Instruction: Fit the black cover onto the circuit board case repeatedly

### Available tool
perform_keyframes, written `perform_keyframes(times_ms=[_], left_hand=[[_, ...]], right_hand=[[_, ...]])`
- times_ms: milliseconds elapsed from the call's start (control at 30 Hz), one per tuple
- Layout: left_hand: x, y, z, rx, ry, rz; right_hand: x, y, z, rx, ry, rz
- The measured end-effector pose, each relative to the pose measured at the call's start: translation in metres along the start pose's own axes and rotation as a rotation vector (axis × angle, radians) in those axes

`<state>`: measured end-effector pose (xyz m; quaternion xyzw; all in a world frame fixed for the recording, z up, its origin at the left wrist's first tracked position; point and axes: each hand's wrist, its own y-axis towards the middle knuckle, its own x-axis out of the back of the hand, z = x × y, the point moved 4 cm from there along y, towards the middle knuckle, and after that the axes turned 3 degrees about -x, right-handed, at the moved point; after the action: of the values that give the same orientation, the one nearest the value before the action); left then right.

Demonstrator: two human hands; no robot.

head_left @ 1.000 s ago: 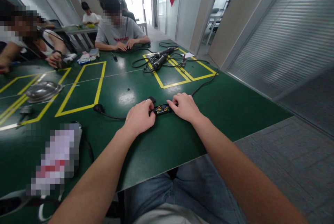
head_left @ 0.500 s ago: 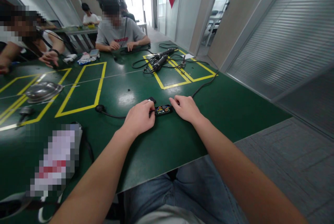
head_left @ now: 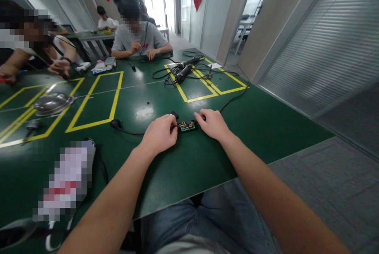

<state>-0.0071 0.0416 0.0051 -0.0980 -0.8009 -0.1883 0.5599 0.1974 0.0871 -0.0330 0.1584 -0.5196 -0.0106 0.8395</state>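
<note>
A small black case [head_left: 187, 127] lies open on the green table, showing a green circuit board with orange-ringed parts and thin wires. My left hand [head_left: 161, 133] pinches the black cable at the case's left end. From there the cable runs left to a black plug [head_left: 115, 123]. At the right end, my right hand [head_left: 212, 123] has its fingers closed around the other cable, which leads away to the back right. A small black piece [head_left: 174, 114] lies just behind my left fingertips.
Two black electric drivers [head_left: 184, 71] lie among looped cables on yellow-taped squares [head_left: 189, 99]. A metal bowl [head_left: 51, 103], a dark metal part [head_left: 33, 125] and a blurred package [head_left: 68, 175] are at left. People sit across the table [head_left: 260, 127].
The view has shifted slightly. The circuit board shows more clearly in the case, and my hands remain at its two ends. A person opposite has raised one hand.
</note>
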Motion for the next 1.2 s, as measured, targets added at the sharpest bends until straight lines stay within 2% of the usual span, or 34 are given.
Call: perform_keyframes(times_ms=[133,433,667,867,1033,1200], left_hand=[[-0.0026,-0.0003,0.0028,-0.008,0.03,0.034],[0.0009,0.0008,0.0076,0.024,0.024,0.069],[-0.0038,0.0013,0.0062,0.029,-0.025,0.051],[-0.0048,0.0014,0.0034,-0.033,0.019,0.05],[-0.0013,0.0016,0.0043,-0.008,0.074,0.103],[0.0022,0.0028,0.0003,-0.092,0.146,0.08]], right_hand=[[-0.0047,0.0006,0.0007,0.018,-0.058,0.019],[-0.0036,0.0043,0.0005,-0.054,-0.045,0.042],[-0.0022,0.0009,0.0013,-0.027,-0.117,0.065],[-0.0042,-0.0011,0.0034,0.046,-0.163,0.111],[-0.0048,-0.0015,0.0049,0.052,-0.207,0.113],[-0.0035,-0.0015,0.0056,0.029,-0.235,0.093]])
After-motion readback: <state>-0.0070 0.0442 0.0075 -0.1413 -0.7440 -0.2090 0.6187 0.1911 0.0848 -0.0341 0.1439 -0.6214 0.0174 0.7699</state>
